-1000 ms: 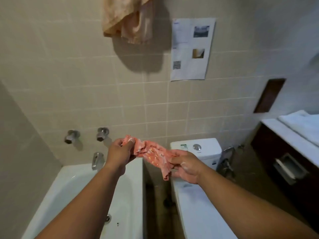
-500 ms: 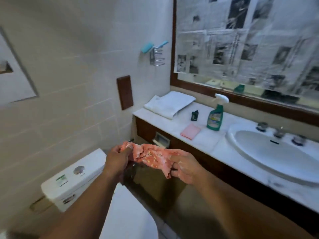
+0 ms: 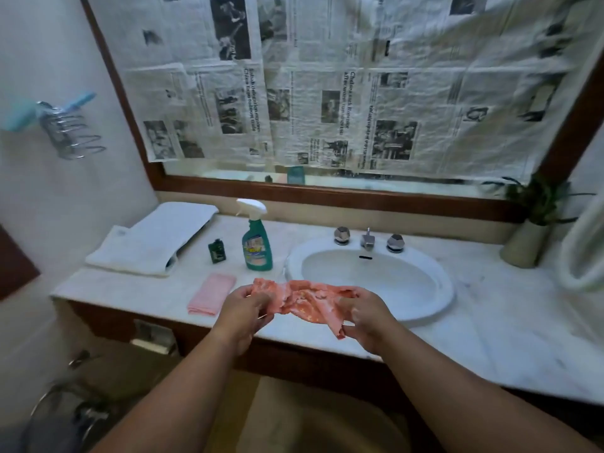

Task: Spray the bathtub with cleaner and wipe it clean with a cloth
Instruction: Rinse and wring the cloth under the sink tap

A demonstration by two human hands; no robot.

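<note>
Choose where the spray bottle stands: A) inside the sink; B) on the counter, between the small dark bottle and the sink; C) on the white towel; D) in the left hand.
B: the spray bottle stands upright on the counter, with the small dark bottle on one side and the sink on the other.

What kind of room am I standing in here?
Most likely a bathroom: a sink with taps set in a marble counter, folded towels on the counter, and a framed mirror above, mostly covered with newspaper.
</note>
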